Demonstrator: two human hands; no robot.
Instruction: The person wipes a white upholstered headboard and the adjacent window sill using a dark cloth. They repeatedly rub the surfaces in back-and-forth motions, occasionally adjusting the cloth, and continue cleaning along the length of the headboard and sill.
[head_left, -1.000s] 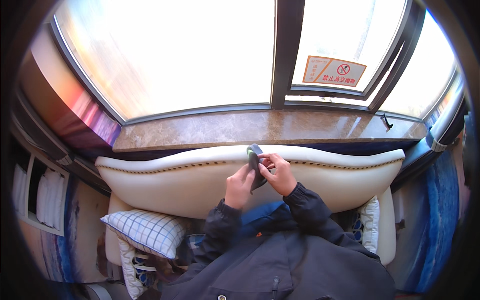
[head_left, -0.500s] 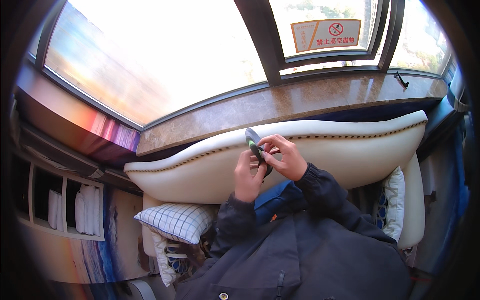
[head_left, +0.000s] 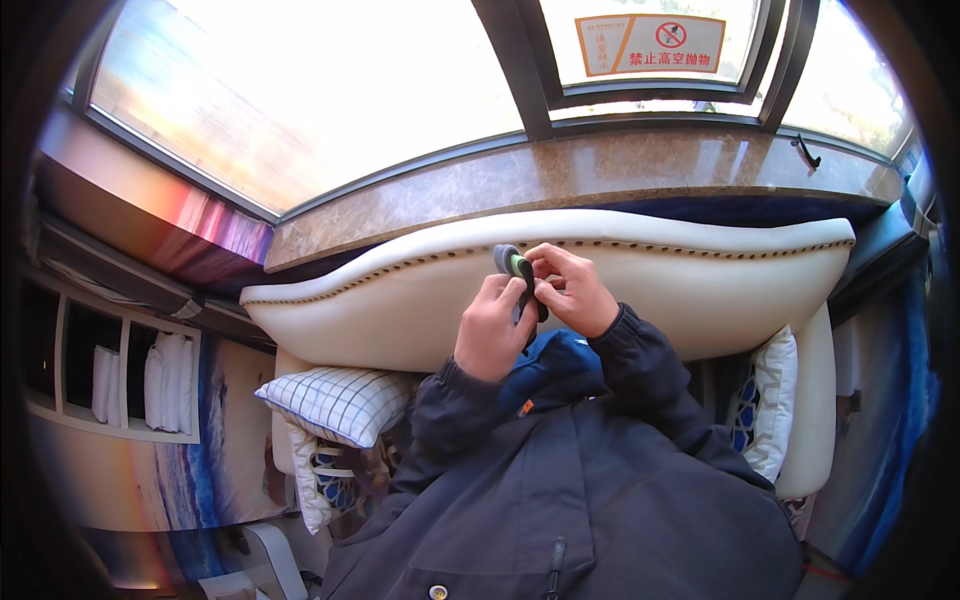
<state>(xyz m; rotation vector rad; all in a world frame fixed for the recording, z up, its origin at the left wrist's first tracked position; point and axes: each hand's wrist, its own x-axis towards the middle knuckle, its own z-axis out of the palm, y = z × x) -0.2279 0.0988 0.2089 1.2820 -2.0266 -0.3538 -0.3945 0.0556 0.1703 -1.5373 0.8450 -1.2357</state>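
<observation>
Both hands are together in front of the white sofa back, over a curved black and grey strap-like band (head_left: 504, 259) with a light green patch. My left hand (head_left: 488, 330) is closed around the band's lower part, its thumb and fingers pinching it. My right hand (head_left: 578, 292) has its thumb and bent fingertips pressed together at the band's right edge. The band's grey end sticks up above the left fingers. Much of it is hidden by my fingers, so its exact kind is unclear.
Ahead is the white sofa back (head_left: 400, 322) with a studded edge, below a brown stone sill (head_left: 430, 195) and large windows. A checked cushion (head_left: 335, 403) lies on the left, a white patterned cushion (head_left: 772, 405) on the right. A dark blue item (head_left: 552, 368) is just below my hands.
The view has tipped down a little, so sofa and sill sit higher in the picture. The band has turned, showing more of its green patch. Both hands keep their grip on it.
</observation>
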